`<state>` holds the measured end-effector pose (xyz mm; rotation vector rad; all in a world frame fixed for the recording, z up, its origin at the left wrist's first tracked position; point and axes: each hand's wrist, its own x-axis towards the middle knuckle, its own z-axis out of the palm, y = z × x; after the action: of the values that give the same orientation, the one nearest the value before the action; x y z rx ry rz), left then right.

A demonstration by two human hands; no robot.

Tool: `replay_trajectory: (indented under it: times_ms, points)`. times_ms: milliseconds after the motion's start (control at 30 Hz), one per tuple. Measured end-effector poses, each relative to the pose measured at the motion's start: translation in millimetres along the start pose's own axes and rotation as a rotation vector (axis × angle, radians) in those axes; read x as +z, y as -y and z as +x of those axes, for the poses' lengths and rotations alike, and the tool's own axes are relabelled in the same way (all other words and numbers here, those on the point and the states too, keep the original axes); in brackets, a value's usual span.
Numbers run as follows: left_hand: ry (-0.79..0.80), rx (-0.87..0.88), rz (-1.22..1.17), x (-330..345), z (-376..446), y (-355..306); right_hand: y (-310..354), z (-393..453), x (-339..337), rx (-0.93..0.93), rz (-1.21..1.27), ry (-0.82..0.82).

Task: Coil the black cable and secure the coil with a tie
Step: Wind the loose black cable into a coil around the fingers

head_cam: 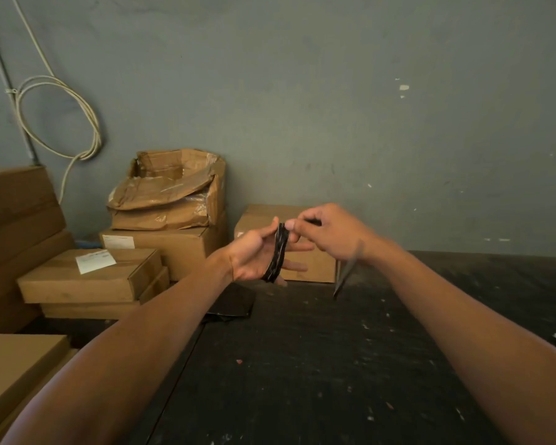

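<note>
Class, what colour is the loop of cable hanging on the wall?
The wall cable loop is off-white or cream; the head view shows it.

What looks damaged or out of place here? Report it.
The top box on the stack by the wall is crushed and torn open, its flaps caved in with tape peeling. The other boxes look intact. Small debris dots the dark table.

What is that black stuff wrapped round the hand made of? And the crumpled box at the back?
The black cable looks like plastic- or rubber-coated wire: glossy, with light glints, bending easily round the left hand. The crumpled box looks like matte brown cardboard, creased and torn, with shiny clear tape on it.
</note>
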<state>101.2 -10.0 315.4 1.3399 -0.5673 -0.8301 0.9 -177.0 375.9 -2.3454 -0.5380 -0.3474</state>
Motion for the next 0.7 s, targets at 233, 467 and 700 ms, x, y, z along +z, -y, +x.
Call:
replay_trajectory:
  times_ms: [233, 467, 700]
  points:
    - [0.251, -0.143, 0.166, 26.4, -4.4, 4.1, -9.2, 8.4, -33.2, 0.054, -0.062, -0.054]
    - [0.403, -0.081, 0.015, 40.6, -17.0, -8.0, -33.9, 2.3, -47.0, 0.093, 0.025, -0.091]
    - [0.586, 0.025, -0.093, 55.8, -23.9, -21.1, -57.6, -6.0, -27.6, 0.092, 0.237, -0.042]
